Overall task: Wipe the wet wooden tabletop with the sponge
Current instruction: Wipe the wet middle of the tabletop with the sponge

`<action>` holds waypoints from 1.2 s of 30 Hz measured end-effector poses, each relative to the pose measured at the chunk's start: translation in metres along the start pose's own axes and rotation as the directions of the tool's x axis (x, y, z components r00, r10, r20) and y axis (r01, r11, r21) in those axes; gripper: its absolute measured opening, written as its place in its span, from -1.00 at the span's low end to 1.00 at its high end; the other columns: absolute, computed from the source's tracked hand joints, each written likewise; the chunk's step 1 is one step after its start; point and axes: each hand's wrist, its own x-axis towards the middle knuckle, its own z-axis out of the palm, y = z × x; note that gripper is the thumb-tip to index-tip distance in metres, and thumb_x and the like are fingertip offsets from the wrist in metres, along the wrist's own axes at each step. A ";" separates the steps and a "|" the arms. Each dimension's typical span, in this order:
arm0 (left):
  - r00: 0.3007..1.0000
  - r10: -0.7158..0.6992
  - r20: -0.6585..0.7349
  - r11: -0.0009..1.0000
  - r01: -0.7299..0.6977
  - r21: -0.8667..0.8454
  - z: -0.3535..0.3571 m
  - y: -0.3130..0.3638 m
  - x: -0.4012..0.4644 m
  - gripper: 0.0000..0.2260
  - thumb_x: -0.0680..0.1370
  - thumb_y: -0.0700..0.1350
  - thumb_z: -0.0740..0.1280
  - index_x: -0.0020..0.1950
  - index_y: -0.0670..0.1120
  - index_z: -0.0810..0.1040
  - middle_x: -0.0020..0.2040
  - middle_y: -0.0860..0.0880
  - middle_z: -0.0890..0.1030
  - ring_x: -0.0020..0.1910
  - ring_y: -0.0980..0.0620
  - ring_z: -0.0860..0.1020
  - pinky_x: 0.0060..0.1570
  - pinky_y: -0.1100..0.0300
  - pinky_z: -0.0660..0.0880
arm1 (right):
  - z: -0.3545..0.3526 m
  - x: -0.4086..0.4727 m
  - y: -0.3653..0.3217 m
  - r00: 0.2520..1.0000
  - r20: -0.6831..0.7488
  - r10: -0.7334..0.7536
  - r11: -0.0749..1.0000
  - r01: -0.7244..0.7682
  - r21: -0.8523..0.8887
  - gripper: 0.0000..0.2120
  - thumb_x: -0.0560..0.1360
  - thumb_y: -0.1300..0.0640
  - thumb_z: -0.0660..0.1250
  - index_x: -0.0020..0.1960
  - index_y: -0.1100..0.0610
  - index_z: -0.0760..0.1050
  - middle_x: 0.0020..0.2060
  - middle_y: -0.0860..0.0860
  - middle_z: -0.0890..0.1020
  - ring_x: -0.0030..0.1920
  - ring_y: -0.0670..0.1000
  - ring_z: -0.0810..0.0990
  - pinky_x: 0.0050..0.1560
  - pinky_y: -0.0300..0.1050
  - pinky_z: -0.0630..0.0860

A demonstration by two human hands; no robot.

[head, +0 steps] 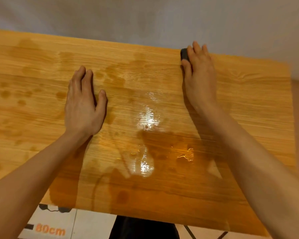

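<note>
— Right hand (199, 73)?
— In the upper right of the frame, at the far edge of the wooden tabletop (41, 69). Laid over the sponge (184, 54), fingers close together across its top and thumb down its left side, so clamped on it.
— And the sponge itself?
— Dark, mostly hidden under those fingers; only a rounded corner showing at the hand's upper left. Flat on the wood, right by the far edge.
— Left hand (84, 104)?
— Left of centre, palm down on the tabletop. Fingers straight and pressed together, thumb spread out to the right. Holding nothing.
— Hands near each other?
— Well apart, with wet wood between.
— How wet?
— Glossy puddle (146, 118) in the middle of the frame, catching light, running down toward lower centre. Darker damp patches across the upper middle and scattered spots (5, 94) along the left side. Broad dark stain across the lower part, reaching the near edge.
— Anything under the table?
— Pale floor at the lower left with orange "80cm" lettering (50, 230). Dark shape at bottom centre, too unclear to identify.
</note>
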 end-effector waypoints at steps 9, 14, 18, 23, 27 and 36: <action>1.000 0.013 -0.004 1.000 -0.013 0.005 0.000 0.000 0.001 -0.45 0.68 0.04 0.10 0.58 -0.25 0.21 0.59 -0.20 0.21 0.59 -0.18 0.16 0.55 -0.11 0.17 | -0.013 -0.119 -0.002 0.910 0.223 -0.349 0.937 0.332 0.111 -0.58 0.65 0.17 0.18 0.49 0.21 0.28 0.50 0.09 0.28 0.54 0.09 0.16 0.55 0.06 0.07; 1.000 0.017 -0.010 1.000 -0.017 0.016 0.002 -0.001 0.002 -0.46 0.68 0.03 0.09 0.57 -0.26 0.22 0.59 -0.21 0.22 0.59 -0.19 0.17 0.53 -0.12 0.19 | 0.015 0.010 -0.028 0.992 0.079 -0.100 0.994 0.096 0.047 -0.60 0.67 0.18 0.11 0.49 0.23 0.27 0.50 0.12 0.27 0.54 0.12 0.15 0.55 0.02 0.02; 1.000 0.003 0.012 1.000 -0.003 0.013 0.002 0.001 -0.001 -0.45 0.68 0.02 0.09 0.59 -0.26 0.19 0.61 -0.21 0.19 0.61 -0.19 0.14 0.54 -0.15 0.18 | 0.030 -0.030 -0.052 0.994 0.051 -0.099 0.995 0.097 0.028 -0.57 0.66 0.22 0.15 0.51 0.21 0.23 0.52 0.09 0.23 0.55 0.09 0.11 0.56 0.00 -0.01; 0.999 0.042 0.020 0.998 -0.043 0.042 0.003 -0.002 0.002 -0.45 0.68 0.01 0.05 0.58 -0.30 0.18 0.60 -0.26 0.19 0.60 -0.23 0.14 0.55 -0.14 0.16 | 0.022 -0.121 -0.056 0.954 0.176 -0.242 0.952 0.199 0.232 -0.55 0.63 0.10 0.17 0.49 0.18 0.27 0.52 0.04 0.25 0.56 0.08 0.09 0.54 0.13 0.05; 0.999 0.010 0.051 1.000 -0.011 0.021 0.002 -0.001 0.004 -0.44 0.68 0.03 0.04 0.60 -0.27 0.16 0.61 -0.24 0.17 0.62 -0.19 0.10 0.59 -0.06 0.08 | 0.035 -0.028 -0.071 1.000 0.024 -0.021 0.990 0.017 0.140 -0.62 0.62 0.21 0.24 0.43 0.20 0.38 0.44 0.06 0.38 0.52 0.08 0.22 0.52 0.12 0.14; 0.997 0.009 0.082 1.000 -0.011 0.025 0.004 0.000 0.001 -0.44 0.68 0.04 0.03 0.61 -0.24 0.13 0.64 -0.21 0.12 0.63 -0.17 0.06 0.60 -0.03 0.02 | 0.044 -0.101 -0.101 0.994 0.077 -0.073 0.996 0.069 0.060 -0.59 0.63 0.08 0.19 0.44 0.19 0.37 0.45 0.03 0.36 0.52 -0.02 0.18 0.55 -0.06 0.06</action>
